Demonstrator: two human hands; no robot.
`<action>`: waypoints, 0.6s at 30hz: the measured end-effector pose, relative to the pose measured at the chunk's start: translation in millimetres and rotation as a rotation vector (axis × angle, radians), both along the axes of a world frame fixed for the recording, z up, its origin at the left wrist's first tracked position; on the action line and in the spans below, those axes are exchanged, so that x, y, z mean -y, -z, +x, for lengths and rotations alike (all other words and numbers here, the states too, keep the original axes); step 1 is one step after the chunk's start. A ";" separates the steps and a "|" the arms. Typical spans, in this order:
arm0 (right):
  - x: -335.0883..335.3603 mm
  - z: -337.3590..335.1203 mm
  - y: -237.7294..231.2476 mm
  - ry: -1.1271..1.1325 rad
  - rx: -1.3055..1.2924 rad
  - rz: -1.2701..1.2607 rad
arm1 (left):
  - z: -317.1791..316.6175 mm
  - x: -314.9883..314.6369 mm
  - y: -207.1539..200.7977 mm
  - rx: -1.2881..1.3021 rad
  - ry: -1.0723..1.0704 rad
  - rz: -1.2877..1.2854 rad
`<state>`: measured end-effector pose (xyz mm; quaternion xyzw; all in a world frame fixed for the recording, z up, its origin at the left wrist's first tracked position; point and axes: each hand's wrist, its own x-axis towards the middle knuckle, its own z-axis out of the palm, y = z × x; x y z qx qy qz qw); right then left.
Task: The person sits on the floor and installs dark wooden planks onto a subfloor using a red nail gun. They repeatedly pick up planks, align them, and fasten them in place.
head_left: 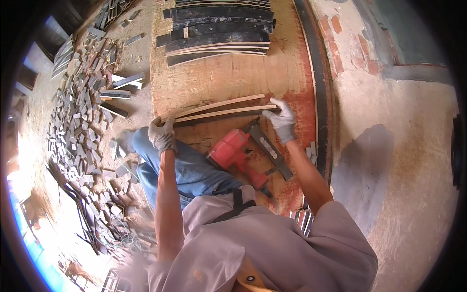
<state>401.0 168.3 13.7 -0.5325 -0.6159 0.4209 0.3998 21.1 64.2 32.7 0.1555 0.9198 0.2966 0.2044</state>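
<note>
Between my two gloved hands lie long, narrow wooden strips [226,114] with pale edges and a dark face. My left hand [163,133] is closed on their left ends, by my knee. On the right, my right hand [282,119] grips the end of the lower strip between thumb and fingers. The upper strip's [228,102] right end stands a little apart from the lower one and from my right hand. Just below the strips, a red and black nail gun [233,148] rests on the plywood surface, its black magazine slanting toward my right forearm.
A stack of dark boards [219,29] lies at the far end of the worn plywood sheet [219,73]. Many small offcuts [80,126] cover the floor at left. A stained wall [408,146] runs along the right. Several strips [302,219] lie near my right elbow.
</note>
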 end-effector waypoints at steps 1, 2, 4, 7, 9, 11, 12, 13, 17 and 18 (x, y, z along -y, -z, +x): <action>-0.2 -6.7 -14.5 -0.040 -0.035 -0.112 | -10.8 9.4 5.0 -0.064 0.000 0.010; -3.8 0.0 -14.8 -0.074 0.008 -0.087 | -15.7 13.0 12.7 -0.014 -0.024 0.072; -6.3 11.8 -15.8 0.002 -0.162 -0.205 | -24.8 15.7 25.9 0.090 -0.066 0.196; -15.3 11.5 -37.4 0.208 -0.357 -0.495 | -24.3 17.7 27.7 0.126 -0.114 0.318; -14.2 12.9 -39.3 0.260 -0.418 -0.612 | -24.3 20.4 26.8 0.163 -0.145 0.369; -14.7 24.3 -38.0 0.221 -0.408 -0.625 | -18.0 14.4 25.3 0.221 -0.177 0.384; -14.8 27.2 -35.1 0.236 -0.414 -0.575 | -17.8 10.3 24.7 0.217 -0.167 0.385; -15.8 24.3 -34.0 0.237 -0.418 -0.531 | -21.7 12.8 27.1 0.207 -0.169 0.385; -20.5 -2.9 -34.3 0.253 -0.436 -0.461 | -28.9 17.5 41.5 0.222 -0.171 0.391; -23.7 -10.4 -32.4 0.265 -0.445 -0.455 | -29.6 16.5 42.2 0.234 -0.179 0.373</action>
